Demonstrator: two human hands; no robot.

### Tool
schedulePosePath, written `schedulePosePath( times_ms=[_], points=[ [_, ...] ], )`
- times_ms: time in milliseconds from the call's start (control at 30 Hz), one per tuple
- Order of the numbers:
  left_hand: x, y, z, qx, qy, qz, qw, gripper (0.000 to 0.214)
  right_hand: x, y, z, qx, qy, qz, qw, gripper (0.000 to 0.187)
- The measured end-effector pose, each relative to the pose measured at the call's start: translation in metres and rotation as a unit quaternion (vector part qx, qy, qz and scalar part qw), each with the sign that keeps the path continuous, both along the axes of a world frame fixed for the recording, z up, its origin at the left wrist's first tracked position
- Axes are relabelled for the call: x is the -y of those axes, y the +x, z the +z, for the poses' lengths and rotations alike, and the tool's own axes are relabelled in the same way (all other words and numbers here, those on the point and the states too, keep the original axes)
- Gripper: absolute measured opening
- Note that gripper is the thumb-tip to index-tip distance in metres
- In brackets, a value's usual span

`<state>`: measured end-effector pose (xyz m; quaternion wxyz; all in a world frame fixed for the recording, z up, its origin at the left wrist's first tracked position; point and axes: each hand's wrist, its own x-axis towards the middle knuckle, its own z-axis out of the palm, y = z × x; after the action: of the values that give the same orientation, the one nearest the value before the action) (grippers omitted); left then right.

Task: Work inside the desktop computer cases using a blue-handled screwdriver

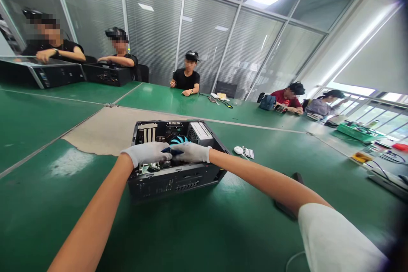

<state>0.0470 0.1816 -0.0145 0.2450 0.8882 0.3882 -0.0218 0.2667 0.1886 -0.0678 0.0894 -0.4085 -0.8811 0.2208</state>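
An open black computer case (178, 180) lies on its side on the green table in front of me. Both my hands wear pale gloves and reach over its near wall. My left hand (148, 154) is in from the left, fingers bent together over the inside. My right hand (190, 153) comes from the right, its fingertips meeting those of the left. Whatever small dark thing is between the fingers is too hidden to name. Beyond my hands are a fan with light-blue blades (178, 140) and a power supply with a white label (200, 131). A green circuit board (149, 168) shows below my left hand.
A brown sheet (102, 129) lies behind and left of the case. To the right are a small white round object (237, 150) and a dark object (285, 209) partly under my forearm. Several people sit around the table, two with computer cases (60, 75).
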Motion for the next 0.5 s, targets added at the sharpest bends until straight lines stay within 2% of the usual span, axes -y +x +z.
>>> schedulePosePath(
  times_ms=[67, 133, 233, 300, 367, 400, 467, 500],
  points=[
    [-0.001, 0.0, 0.001, 0.027, 0.0, -0.002, 1.0, 0.053, 0.002, 0.004, 0.004, -0.036, 0.08, -0.014, 0.996, 0.017],
    [-0.003, -0.001, 0.002, 0.05, -0.013, -0.002, 0.999, 0.056, 0.004, 0.005, 0.004, -0.079, 0.098, -0.015, 0.992, 0.02],
    [-0.007, -0.001, 0.0, 0.073, 0.013, 0.016, 0.997, 0.054, 0.001, 0.003, 0.002, -0.097, 0.042, -0.06, 0.993, 0.021],
    [-0.006, 0.001, 0.001, 0.092, 0.083, 0.021, 0.992, 0.049, -0.004, 0.004, 0.007, -0.08, -0.02, -0.123, 0.989, 0.017],
    [0.001, 0.002, 0.005, 0.102, 0.162, 0.018, 0.981, 0.043, -0.007, 0.015, 0.021, -0.078, -0.048, -0.141, 0.986, 0.018],
    [0.007, 0.002, 0.009, 0.089, 0.191, 0.027, 0.977, 0.044, -0.006, 0.026, 0.031, -0.083, -0.046, -0.125, 0.988, 0.019],
    [0.024, -0.001, 0.02, 0.039, 0.229, 0.068, 0.97, 0.053, 0.001, 0.055, 0.05, -0.12, -0.02, -0.099, 0.988, 0.031],
    [0.034, -0.004, 0.026, 0.015, 0.235, 0.077, 0.969, 0.056, 0.008, 0.071, 0.056, -0.142, -0.002, -0.114, 0.983, 0.039]
  ],
)
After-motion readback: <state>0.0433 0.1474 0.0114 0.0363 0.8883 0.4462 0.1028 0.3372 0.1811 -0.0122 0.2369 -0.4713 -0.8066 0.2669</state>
